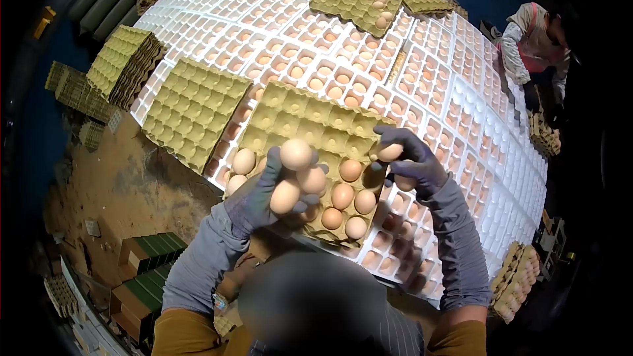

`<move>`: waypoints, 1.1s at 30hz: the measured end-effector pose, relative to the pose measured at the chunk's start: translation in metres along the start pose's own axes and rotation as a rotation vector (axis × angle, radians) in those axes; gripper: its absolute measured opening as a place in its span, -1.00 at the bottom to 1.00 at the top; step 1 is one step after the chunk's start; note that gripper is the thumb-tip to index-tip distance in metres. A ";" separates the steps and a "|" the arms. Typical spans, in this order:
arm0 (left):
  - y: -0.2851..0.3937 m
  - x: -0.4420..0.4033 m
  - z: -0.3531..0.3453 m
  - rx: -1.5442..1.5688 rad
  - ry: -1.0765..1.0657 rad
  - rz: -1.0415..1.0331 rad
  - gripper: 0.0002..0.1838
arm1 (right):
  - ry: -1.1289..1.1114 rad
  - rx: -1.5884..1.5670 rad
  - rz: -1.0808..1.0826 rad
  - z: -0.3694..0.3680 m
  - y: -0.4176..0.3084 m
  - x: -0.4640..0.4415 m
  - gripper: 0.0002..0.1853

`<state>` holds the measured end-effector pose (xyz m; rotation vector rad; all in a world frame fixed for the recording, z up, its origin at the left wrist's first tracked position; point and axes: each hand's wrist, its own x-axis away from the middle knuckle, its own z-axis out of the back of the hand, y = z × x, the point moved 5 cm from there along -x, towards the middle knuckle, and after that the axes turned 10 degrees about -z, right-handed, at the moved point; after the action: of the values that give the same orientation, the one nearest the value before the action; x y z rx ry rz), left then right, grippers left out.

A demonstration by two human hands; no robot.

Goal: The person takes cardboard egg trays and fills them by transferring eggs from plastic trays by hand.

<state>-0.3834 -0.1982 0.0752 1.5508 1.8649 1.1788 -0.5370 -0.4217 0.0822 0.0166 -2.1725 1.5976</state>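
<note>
My gloved left hand curls around a cluster of brown eggs — at least three — above an olive pulp tray. My gloved right hand, fingers bent and part-closed, grips a single egg at the tray's right edge; I cannot tell whether it holds the second egg below. Loose eggs fill nearby cells — white trays of eggs spread around. A person is at far right.
</note>
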 end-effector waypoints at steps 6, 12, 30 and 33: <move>-0.003 0.009 -0.014 -0.129 0.112 -0.032 -0.20 | 0.321 1.668 0.006 -0.053 0.013 -0.030 -0.54; -0.019 0.009 -0.032 -0.242 0.244 -0.075 -0.19 | 0.423 0.732 0.166 -0.010 0.012 0.021 -0.53; -0.256 -0.303 -0.386 -1.224 -0.180 -0.465 -0.49 | 0.753 -0.511 -0.061 0.293 0.173 0.350 -0.36; -0.316 -0.376 -0.413 -1.597 -0.163 -0.572 -0.62 | 0.888 -0.345 -0.112 0.351 0.181 0.382 -0.45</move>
<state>-0.7805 -0.6911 -0.0304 0.1655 0.6001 1.4724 -1.0490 -0.5878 -0.0287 -0.5549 -1.6438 0.8779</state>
